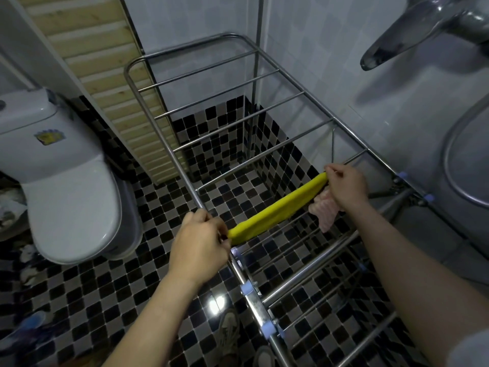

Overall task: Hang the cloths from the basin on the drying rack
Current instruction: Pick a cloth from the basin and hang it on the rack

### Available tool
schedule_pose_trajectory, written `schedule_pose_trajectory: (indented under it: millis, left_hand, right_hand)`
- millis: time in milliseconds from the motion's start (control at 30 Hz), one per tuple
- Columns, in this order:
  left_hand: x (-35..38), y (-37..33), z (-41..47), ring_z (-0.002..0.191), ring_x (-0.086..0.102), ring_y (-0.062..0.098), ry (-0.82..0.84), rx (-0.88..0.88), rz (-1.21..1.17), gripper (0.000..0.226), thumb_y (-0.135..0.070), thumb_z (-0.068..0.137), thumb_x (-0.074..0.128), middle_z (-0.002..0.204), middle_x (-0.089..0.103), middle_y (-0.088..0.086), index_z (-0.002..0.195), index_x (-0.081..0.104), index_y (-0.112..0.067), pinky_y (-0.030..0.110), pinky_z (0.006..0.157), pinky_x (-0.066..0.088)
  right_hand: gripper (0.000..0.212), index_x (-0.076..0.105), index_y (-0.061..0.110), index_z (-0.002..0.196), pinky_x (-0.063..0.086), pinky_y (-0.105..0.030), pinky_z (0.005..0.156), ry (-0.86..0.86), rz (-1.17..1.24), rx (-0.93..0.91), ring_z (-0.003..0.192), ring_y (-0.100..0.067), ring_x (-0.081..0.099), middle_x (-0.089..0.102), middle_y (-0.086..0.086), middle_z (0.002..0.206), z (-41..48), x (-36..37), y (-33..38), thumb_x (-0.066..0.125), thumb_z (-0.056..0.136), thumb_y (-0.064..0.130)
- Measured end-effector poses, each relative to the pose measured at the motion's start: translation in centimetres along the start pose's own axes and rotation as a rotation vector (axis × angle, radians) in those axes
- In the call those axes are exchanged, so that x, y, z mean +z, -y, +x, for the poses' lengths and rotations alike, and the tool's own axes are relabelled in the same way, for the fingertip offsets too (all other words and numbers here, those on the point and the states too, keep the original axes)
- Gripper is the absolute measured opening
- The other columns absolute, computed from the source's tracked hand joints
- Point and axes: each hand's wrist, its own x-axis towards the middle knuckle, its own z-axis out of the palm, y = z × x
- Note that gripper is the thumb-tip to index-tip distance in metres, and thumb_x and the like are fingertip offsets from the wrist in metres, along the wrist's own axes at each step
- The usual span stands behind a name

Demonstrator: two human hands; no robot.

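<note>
forearms reach in from 5 and 7 o'clock over the drying rack [172, 151]. at 7 o'clock of centre the left hand [198, 242] pinches one end of the yellow cloth [277, 210] with curled fingers. at 3 o'clock the right hand [346, 185] pinches the other end, so the cloth runs taut and rolled across the near rungs. a pink cloth [326, 211] hangs at that hand's 6 o'clock; whether the hand holds it too i cannot tell. the basin [447, 160] sits at far 3 o'clock. my judgement: pull evenly, open the roll flat, lay its middle on a free rung beside the pink one, and release both ends together.
</note>
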Motion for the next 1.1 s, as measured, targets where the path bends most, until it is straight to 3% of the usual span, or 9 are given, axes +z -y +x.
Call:
schedule_pose_trajectory:
  millis: [233,367,467,567,767,867,967,1033,1100]
  left_hand:
    - [0.1,-0.3,0.3,0.1,0.045,0.009,0.047,-0.078,0.014,0.023,-0.043,0.087,0.063,0.098,0.053,-0.009,0.104,0.069,-0.027,0.023,0.078,0.044]
    - [-0.4,-1.1,-0.1,0.103,0.049,0.01,0.011,-0.065,-0.034,0.021,-0.037,0.091,0.059,0.104,0.056,-0.009,0.108,0.066,-0.027,0.025,0.083,0.046]
    - [-1.5,-3.1,-0.2,0.091,0.055,0.001,-0.014,-0.007,-0.371,0.014,-0.026,0.092,0.06,0.097,0.061,-0.015,0.103,0.07,-0.027,0.019,0.08,0.046]
    - [-3.0,-6.5,-0.6,0.087,0.059,-0.006,0.033,-0.001,-0.744,0.013,-0.024,0.092,0.062,0.098,0.067,-0.015,0.1,0.071,-0.029,0.007,0.072,0.044]
    - [-3.5,-10.7,-2.7,0.101,0.065,0.004,0.302,0.054,-1.001,0.041,-0.036,0.085,0.067,0.112,0.068,-0.01,0.124,0.06,-0.024,0.019,0.084,0.054]
    - [-3.6,-10.9,-4.6,0.089,0.071,0.019,0.29,-0.132,-1.19,0.03,-0.027,0.08,0.071,0.1,0.073,0.003,0.108,0.067,-0.015,0.028,0.073,0.059]
    - [-4.1,-10.5,-6.1,0.08,0.071,0.023,0.293,-0.214,-1.447,0.026,-0.021,0.079,0.07,0.093,0.074,0.008,0.101,0.068,-0.007,0.033,0.067,0.058]
    - [-4.6,-10.7,-6.8,0.08,0.072,0.022,0.274,-0.189,-1.445,0.019,-0.019,0.084,0.068,0.092,0.074,0.007,0.1,0.071,-0.008,0.03,0.066,0.058]
    - [-5.0,-11.3,-7.4,0.085,0.072,0.02,0.213,-0.085,-1.274,0.015,-0.022,0.088,0.066,0.092,0.075,0.004,0.097,0.073,-0.012,0.031,0.073,0.059]
  right_hand:
    - [0.032,0.064,0.011,0.124,0.048,-0.034,0.09,0.047,-0.06,0.034,0.107,-0.03,0.061,0.066,-0.014,0.122,-0.2,-0.7,0.5,0.053,0.096,0.018]
    - [0.036,0.056,0.015,0.126,0.041,-0.023,0.057,0.068,-0.048,0.108,0.076,-0.021,0.056,0.063,-0.013,0.107,-1.5,-3.7,2.4,0.055,0.091,0.01]
    - [0.037,0.054,0.021,0.12,0.048,-0.027,0.055,0.211,0.209,0.083,0.059,-0.018,0.058,0.061,-0.007,0.089,-4.3,-7.0,4.1,0.059,0.087,0.006]
    - [0.034,0.062,0.024,0.112,0.053,-0.034,0.067,0.378,0.567,0.011,0.067,-0.019,0.065,0.069,-0.009,0.087,-7.7,-9.0,5.8,0.065,0.086,0.002]
    - [0.027,0.071,0.014,0.101,0.056,-0.032,0.075,0.565,1.005,0.084,0.081,-0.023,0.066,0.073,-0.013,0.091,-12.4,-9.9,7.1,0.065,0.075,0.013]
    - [0.015,0.075,0.017,0.092,0.056,-0.028,0.07,0.527,0.997,0.12,0.077,-0.019,0.065,0.073,-0.009,0.088,-14.1,-9.7,6.6,0.065,0.081,0.014]
    - [0.015,0.072,0.02,0.097,0.055,-0.025,0.064,0.453,0.868,0.09,0.074,-0.017,0.065,0.073,-0.001,0.084,-15.7,-10.2,6.3,0.059,0.091,0.024]
    - [0.028,0.068,0.029,0.107,0.057,-0.028,0.07,0.538,0.654,-0.051,0.081,-0.017,0.068,0.072,0.004,0.092,-16.6,-11.6,6.0,0.062,0.084,0.042]
    - [0.049,0.058,0.038,0.12,0.057,-0.024,0.075,0.701,0.359,-0.207,0.092,-0.008,0.068,0.066,0.009,0.109,-17.6,-13.1,5.9,0.07,0.073,0.046]
